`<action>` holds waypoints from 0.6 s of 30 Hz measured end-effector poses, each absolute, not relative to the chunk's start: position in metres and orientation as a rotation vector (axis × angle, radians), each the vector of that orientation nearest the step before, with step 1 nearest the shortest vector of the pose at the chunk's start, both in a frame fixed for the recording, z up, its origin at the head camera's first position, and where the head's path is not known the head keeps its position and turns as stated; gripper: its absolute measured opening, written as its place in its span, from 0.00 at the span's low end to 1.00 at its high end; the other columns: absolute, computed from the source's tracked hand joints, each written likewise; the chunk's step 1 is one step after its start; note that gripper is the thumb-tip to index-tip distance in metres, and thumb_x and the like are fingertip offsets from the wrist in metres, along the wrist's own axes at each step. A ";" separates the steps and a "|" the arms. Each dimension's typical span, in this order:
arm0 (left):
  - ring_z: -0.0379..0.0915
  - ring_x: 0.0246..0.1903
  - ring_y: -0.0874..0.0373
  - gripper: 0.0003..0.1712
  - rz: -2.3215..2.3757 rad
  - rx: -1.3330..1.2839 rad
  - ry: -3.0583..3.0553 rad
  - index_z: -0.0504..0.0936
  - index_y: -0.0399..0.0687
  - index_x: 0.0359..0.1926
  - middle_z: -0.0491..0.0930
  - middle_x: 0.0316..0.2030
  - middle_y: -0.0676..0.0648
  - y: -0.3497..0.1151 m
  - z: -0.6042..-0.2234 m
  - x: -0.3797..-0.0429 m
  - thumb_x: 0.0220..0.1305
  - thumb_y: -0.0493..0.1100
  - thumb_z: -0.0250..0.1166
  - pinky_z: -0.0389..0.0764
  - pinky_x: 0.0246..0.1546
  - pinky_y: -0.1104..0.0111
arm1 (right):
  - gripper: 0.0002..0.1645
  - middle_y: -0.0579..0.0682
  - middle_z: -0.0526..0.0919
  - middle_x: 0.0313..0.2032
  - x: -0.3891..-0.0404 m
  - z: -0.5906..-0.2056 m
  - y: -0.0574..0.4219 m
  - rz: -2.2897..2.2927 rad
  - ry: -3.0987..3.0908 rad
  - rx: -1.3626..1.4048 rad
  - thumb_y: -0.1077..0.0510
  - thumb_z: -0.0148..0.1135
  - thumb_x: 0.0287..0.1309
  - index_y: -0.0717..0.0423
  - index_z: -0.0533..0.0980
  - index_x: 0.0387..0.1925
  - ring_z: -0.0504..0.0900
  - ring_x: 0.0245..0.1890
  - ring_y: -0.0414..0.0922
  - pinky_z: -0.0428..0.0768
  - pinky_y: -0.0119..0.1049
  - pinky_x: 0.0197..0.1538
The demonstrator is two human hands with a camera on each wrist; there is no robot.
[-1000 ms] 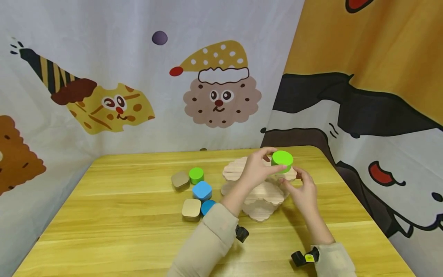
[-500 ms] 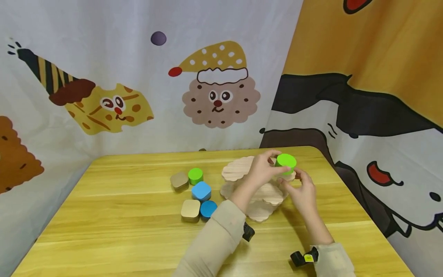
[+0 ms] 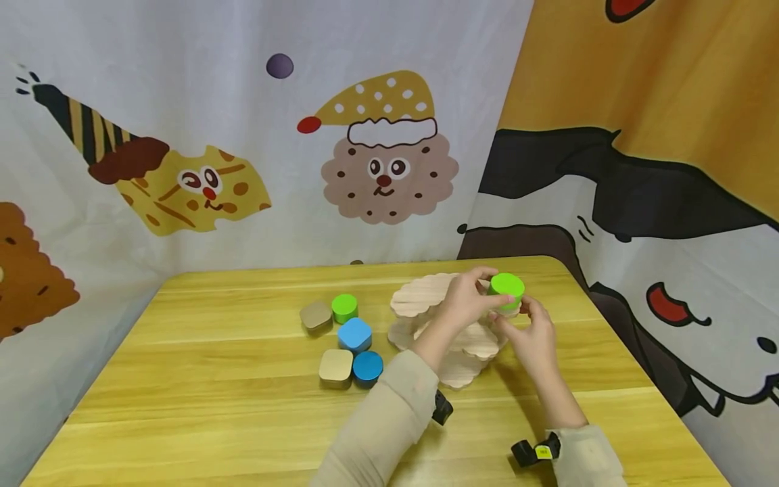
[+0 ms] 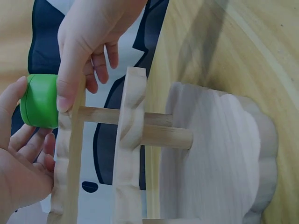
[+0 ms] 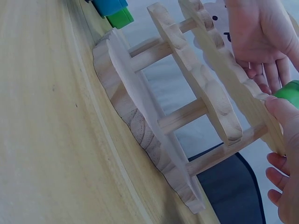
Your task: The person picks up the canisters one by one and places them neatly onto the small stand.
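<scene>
My left hand (image 3: 465,301) pinches a bright green round block (image 3: 506,289) between thumb and fingers. The block sits at the right end of the top board of a pale wooden tiered stand (image 3: 422,295), touching it or nearly so. Scalloped boards joined by round pegs make up the stand, clearest in the right wrist view, where its base (image 5: 135,109) rests on the table. My right hand (image 3: 535,338) grips the edge of that top board, thumb beside the green block (image 4: 42,100). Part of the stand is hidden behind my left forearm in the head view.
Left of the stand lie several loose blocks: a second green round one (image 3: 345,308), a light blue one (image 3: 355,335), a dark blue round one (image 3: 368,368) and two tan ones, one nearer (image 3: 336,368). A printed curtain (image 3: 243,122) hangs behind the wooden table (image 3: 201,379).
My left hand has carried the green block slightly right and down toward the top board's right end. My right hand has stayed at the board's edge.
</scene>
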State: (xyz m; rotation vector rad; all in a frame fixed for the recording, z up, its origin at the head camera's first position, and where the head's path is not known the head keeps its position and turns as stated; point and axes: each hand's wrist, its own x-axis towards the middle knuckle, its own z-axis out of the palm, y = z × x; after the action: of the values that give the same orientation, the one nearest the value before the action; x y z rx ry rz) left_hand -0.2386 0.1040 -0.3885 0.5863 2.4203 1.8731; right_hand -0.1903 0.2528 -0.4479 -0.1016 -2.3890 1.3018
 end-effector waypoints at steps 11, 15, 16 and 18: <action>0.75 0.41 0.63 0.32 1.811 0.581 2.479 0.79 0.48 0.55 0.79 0.43 0.58 0.106 -0.390 -0.236 0.49 0.49 0.77 0.76 0.35 0.73 | 0.42 0.62 0.72 0.50 -0.190 -0.447 0.254 1.285 -2.423 -0.103 0.45 0.71 0.52 0.66 0.67 0.61 0.67 0.53 0.59 0.64 0.58 0.54; 0.75 0.43 0.63 0.33 1.816 0.581 2.448 0.78 0.49 0.56 0.79 0.46 0.57 0.104 -0.389 -0.235 0.49 0.50 0.77 0.76 0.36 0.74 | 0.43 0.62 0.72 0.50 -0.190 -0.447 0.254 1.283 -2.422 -0.100 0.45 0.71 0.52 0.66 0.67 0.61 0.67 0.54 0.58 0.64 0.58 0.54; 0.75 0.43 0.63 0.33 1.826 0.574 2.439 0.78 0.50 0.56 0.78 0.46 0.58 0.104 -0.389 -0.236 0.49 0.50 0.77 0.76 0.36 0.74 | 0.43 0.62 0.72 0.50 -0.190 -0.447 0.254 1.282 -2.418 -0.101 0.45 0.71 0.52 0.66 0.67 0.61 0.67 0.53 0.58 0.64 0.58 0.54; 0.74 0.42 0.63 0.34 1.849 0.563 2.431 0.78 0.50 0.57 0.78 0.47 0.58 0.103 -0.387 -0.235 0.48 0.50 0.77 0.76 0.35 0.73 | 0.43 0.62 0.72 0.50 -0.190 -0.447 0.255 1.281 -2.411 -0.100 0.45 0.71 0.51 0.66 0.68 0.61 0.68 0.53 0.58 0.64 0.57 0.54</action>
State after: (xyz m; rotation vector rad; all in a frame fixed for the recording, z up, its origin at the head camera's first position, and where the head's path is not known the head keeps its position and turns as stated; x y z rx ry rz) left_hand -0.2354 0.1030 -0.3873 0.5628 2.4315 1.8485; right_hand -0.1903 0.2545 -0.4472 -0.0995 -2.4112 1.2813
